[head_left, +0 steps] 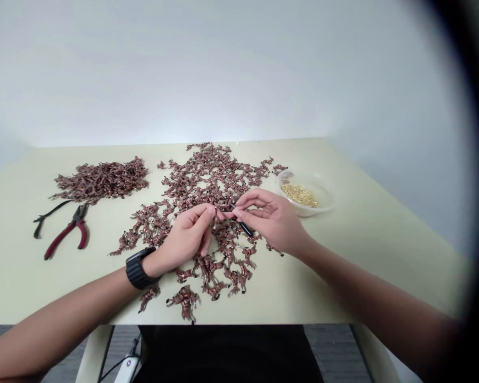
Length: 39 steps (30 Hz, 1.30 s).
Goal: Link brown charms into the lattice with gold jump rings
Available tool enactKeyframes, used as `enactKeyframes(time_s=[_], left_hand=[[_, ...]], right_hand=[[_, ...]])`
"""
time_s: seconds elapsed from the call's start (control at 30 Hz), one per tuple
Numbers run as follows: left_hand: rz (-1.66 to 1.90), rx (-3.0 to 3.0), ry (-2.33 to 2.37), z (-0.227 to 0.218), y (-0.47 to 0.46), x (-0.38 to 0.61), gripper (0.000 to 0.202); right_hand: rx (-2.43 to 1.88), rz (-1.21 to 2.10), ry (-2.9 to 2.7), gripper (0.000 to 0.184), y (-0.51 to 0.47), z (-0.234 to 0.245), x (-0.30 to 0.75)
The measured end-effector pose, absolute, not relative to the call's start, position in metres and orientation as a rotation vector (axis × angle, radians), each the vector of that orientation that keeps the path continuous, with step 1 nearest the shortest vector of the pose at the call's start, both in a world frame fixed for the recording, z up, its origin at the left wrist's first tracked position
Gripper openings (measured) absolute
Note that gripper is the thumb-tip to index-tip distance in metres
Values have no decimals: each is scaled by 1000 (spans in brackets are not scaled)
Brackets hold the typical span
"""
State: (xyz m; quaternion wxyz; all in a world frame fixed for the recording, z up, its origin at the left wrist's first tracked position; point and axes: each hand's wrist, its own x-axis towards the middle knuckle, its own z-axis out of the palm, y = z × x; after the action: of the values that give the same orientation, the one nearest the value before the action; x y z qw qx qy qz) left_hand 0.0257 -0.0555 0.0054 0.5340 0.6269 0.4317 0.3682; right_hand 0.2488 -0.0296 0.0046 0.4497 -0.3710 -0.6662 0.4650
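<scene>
The left hand [187, 238], a black strap watch [138, 268] at its wrist, is pinched narrow on something too small to tell, just beside the right hand [272, 221], whose fingertips hold a slim black-handled tool [245, 229]. Reddish-brown pieces [239, 271] scatter beneath both hands. Left of the left hand lie red-handled pliers [74, 231] on the worktop [363, 239]; beyond the right hand sits a clear bowl [303, 211] of golden grains [299, 195]

A plain pale wall [207, 69] rises behind the cream desk [32, 282]. Grey flooring [335, 351] shows below, beside a white desk leg [91, 356].
</scene>
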Motion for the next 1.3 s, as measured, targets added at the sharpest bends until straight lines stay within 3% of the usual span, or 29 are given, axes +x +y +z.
enactKeyframes(time_s=[0.53, 0.9, 1.3], left_hand=[[886, 1475, 1002, 5, -59, 30, 37], [884, 944, 825, 3, -49, 22, 33], [905, 934, 816, 1, -46, 22, 30]], right_hand=[[-1050, 939, -1726, 7, -32, -12, 237], [-628, 70, -2079, 30, -27, -18, 245], [-752, 301, -2007, 11, -29, -6, 241]])
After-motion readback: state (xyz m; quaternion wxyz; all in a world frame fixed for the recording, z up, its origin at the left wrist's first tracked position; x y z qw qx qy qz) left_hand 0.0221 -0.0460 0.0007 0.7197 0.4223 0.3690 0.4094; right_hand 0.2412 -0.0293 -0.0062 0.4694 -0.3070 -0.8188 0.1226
